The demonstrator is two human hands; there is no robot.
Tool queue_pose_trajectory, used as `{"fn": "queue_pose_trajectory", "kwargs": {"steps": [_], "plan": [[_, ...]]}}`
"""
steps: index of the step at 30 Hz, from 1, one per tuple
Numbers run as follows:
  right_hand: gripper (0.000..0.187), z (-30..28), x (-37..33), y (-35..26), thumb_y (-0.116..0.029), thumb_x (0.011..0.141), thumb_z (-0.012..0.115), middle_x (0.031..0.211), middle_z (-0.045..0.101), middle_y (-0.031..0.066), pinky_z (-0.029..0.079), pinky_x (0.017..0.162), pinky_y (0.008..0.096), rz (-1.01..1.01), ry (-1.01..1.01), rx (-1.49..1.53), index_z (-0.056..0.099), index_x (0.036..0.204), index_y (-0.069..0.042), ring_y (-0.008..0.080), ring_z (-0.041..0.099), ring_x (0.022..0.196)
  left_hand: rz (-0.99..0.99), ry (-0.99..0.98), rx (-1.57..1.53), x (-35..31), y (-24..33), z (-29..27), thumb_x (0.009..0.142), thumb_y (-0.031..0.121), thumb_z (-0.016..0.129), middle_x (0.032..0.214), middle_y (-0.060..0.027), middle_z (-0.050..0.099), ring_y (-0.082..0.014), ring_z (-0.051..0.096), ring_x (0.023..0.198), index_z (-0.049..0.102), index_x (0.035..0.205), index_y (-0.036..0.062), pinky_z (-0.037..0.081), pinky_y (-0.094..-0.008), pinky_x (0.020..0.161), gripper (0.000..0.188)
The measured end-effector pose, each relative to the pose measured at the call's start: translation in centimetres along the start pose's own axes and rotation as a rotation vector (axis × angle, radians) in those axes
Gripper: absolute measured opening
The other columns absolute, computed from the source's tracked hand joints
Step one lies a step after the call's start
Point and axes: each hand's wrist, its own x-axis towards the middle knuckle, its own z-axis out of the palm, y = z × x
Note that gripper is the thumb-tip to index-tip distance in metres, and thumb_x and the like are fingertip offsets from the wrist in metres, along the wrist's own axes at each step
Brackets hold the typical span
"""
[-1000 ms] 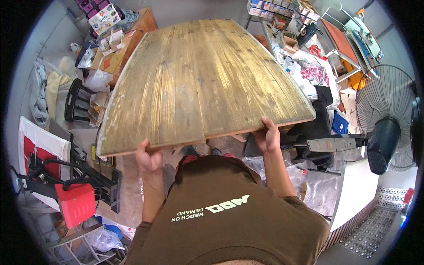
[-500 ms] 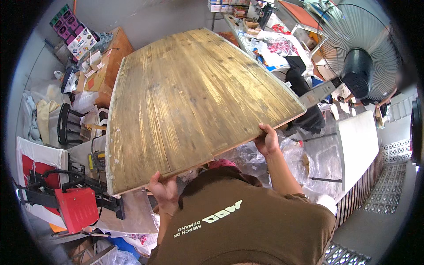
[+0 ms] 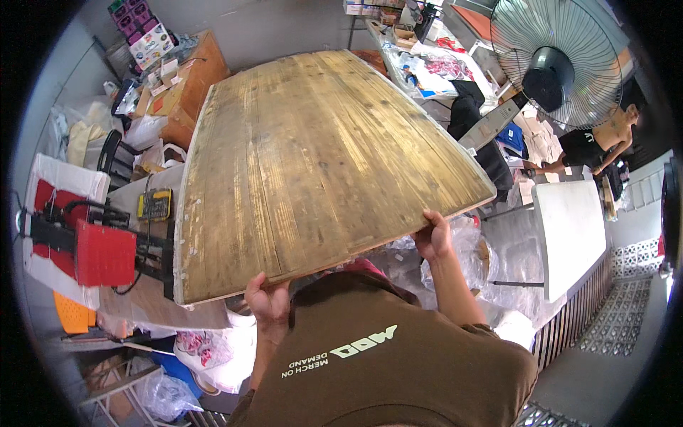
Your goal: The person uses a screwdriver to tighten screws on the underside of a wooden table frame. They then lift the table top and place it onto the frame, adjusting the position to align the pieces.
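Observation:
A large wooden plank tabletop (image 3: 313, 164), worn and pale in streaks, with a light edge strip, stretches out in front of me. Its near edge is gripped from below by my left hand (image 3: 269, 299), the thumb resting on top near the left corner. Toward the right corner, my right hand (image 3: 434, 238) holds the same edge, thumb up and fingers curled beneath. The fingers under the board are mostly hidden. Whether anything supports its far end cannot be seen.
A red press machine (image 3: 107, 252) stands close on the left, beyond it a wooden desk (image 3: 196, 99) with clutter. To the right are a standing fan (image 3: 548, 78), a white table (image 3: 573, 238) and plastic wrap (image 3: 466, 260). Farther right, another person (image 3: 605, 146) bends over.
Both hands keep their hold on the tabletop. The red machine and nearby things now appear higher and farther left, the fan farther left. Another person has come into sight at the right.

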Motion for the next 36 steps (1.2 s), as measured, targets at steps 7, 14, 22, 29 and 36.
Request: {"fn": "queue_pose_trajectory", "kwargs": {"steps": [7,14,22,29,36], "plan": [[0.035,-6.8,-3.5,2.6,-0.019,0.089,0.054,0.111,0.068,0.0131,0.054,0.085,0.0416,0.016,-0.044,0.037,0.057,0.117,0.002,0.0281,0.067,0.097,0.042,-0.098,-0.013,-5.0,-1.3,-4.0,0.083,0.007,0.051,0.143,-0.0172,0.048,-0.0396,0.044,0.133,0.044,0.139,0.0006,0.029,-0.0654,0.112,0.058],[0.038,-8.9,-6.1,-0.5,-0.018,0.088,0.058,0.113,0.068,0.0087,0.056,0.080,0.0382,0.004,-0.156,0.029,0.056,0.123,-0.003,0.0239,0.067,0.097,0.141,-0.044,-0.037,-10.7,-4.9,-1.1,0.083,0.002,0.052,0.135,-0.0194,0.055,-0.0374,0.049,0.128,0.049,0.132,-0.0037,0.032,-0.0631,0.110,0.049],[0.037,-10.3,-12.7,-2.9,-0.017,0.088,0.056,0.115,0.068,0.0085,0.060,0.072,0.0345,-0.077,-0.153,-0.037,0.057,0.123,-0.004,0.0239,0.068,0.099,0.030,-0.063,-0.096,-16.3,-6.5,-0.7,0.085,0.001,0.050,0.141,-0.0194,0.048,-0.0372,0.042,0.134,0.043,0.135,-0.0046,0.031,-0.0591,0.113,0.051],[0.036,-15.3,-16.3,-2.9,-0.017,0.087,0.056,0.115,0.067,0.0110,0.060,0.068,0.0389,-0.080,0.024,0.006,0.058,0.121,-0.004,0.0278,0.068,0.100,-0.044,-0.165,-0.053,-19.9,-7.9,-2.4,0.087,0.002,0.050,0.141,-0.0184,0.049,-0.0357,0.045,0.132,0.042,0.137,-0.0062,0.031,-0.0562,0.114,0.051],[0.038,-18.0,-19.8,1.1,-0.019,0.087,0.054,0.118,0.065,0.0109,0.060,0.075,0.0394,-0.024,-0.047,0.034,0.056,0.123,-0.005,0.0278,0.066,0.101,-0.043,-0.060,-0.003,-22.5,-6.9,-6.7,0.083,0.002,0.047,0.142,-0.0201,0.048,-0.0378,0.044,0.133,0.041,0.139,-0.0051,0.029,-0.0614,0.114,0.056]]}}
